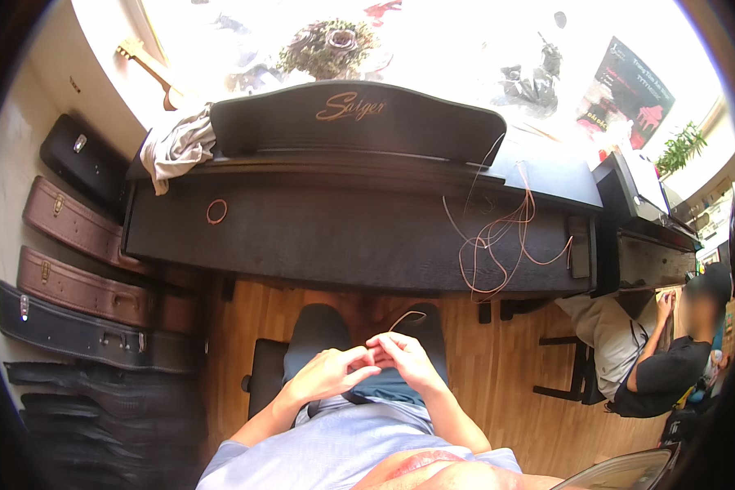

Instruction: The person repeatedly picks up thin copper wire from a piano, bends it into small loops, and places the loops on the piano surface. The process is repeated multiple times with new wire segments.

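My left hand [332,373] and my right hand [408,359] meet above my lap, fingertips pinched together. From behind the right hand's fingers a thin light cord [418,313] rises and bends in a loop over my right knee. Whatever lies between the left fingertips is too small to make out. In front of me stands a black piano [327,245] with its lid down. A small copper-coloured ring of cord [208,214] lies on the lid's left part. Loose, tangled copper-coloured cord [483,242] spreads over the right part, some hanging past the front edge.
Instrument cases [82,290] line the left wall. A grey cloth [180,147] drapes over the piano's left end, near a small guitar-like instrument [151,65]. At the right a person in black [670,371] sits by another dark piano [649,257]. A dark seat [267,376] is beneath me.
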Demonstrator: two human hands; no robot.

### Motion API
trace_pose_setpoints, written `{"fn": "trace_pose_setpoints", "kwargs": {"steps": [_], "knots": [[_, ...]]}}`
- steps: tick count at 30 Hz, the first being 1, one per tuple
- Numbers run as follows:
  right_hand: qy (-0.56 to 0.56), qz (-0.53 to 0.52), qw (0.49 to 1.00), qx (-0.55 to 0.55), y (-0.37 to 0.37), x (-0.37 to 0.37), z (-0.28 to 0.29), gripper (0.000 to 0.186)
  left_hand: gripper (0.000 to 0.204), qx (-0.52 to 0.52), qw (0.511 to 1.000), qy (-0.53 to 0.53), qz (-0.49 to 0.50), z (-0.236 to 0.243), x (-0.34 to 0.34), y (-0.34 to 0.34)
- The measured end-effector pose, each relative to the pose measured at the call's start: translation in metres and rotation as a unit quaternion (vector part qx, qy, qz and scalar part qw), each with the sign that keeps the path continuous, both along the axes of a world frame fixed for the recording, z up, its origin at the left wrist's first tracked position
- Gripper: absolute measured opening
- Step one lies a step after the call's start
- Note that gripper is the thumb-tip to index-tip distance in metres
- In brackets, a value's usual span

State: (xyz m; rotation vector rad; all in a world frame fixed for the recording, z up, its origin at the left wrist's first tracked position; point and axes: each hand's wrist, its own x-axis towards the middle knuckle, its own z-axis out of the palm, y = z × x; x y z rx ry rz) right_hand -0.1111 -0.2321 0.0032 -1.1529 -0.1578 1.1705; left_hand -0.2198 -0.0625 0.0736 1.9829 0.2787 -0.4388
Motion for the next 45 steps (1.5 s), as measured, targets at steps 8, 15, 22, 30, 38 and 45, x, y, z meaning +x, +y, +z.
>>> {"fn": "trace_pose_setpoints", "kwargs": {"steps": [8, 15, 22, 30, 38, 45], "knots": [[-0.059, 0.239, 0.965, 0.092, -0.029, 0.023, 0.029, 0.034, 0.031, -0.068, 0.984, -0.160, -0.030, 0.014, 0.033, -0.005], [-0.166, 0.271, 0.947, 0.042, -0.052, 0.026, 0.059, 0.038, 0.012, 0.052, 0.961, -0.265, -0.064, 0.009, 0.041, -0.004], [-0.419, 0.257, 0.871, 0.024, -0.058, 0.032, 0.068, 0.033, 0.021, 0.039, 0.987, -0.145, -0.058, 0.017, 0.046, -0.014], [-0.217, 0.167, 0.960, 0.063, -0.058, 0.024, 0.076, 0.028, 0.023, -0.090, 0.980, -0.176, -0.021, 0.006, 0.038, -0.003], [0.150, -0.064, 0.894, 0.416, -0.070, 0.025, 0.045, 0.025, 0.016, -0.075, 0.972, -0.200, 0.099, -0.007, 0.036, -0.007], [0.060, -0.262, 0.923, 0.274, -0.046, 0.013, 0.058, 0.032, 0.018, 0.068, 0.960, -0.268, -0.038, -0.005, 0.041, -0.059]]}}
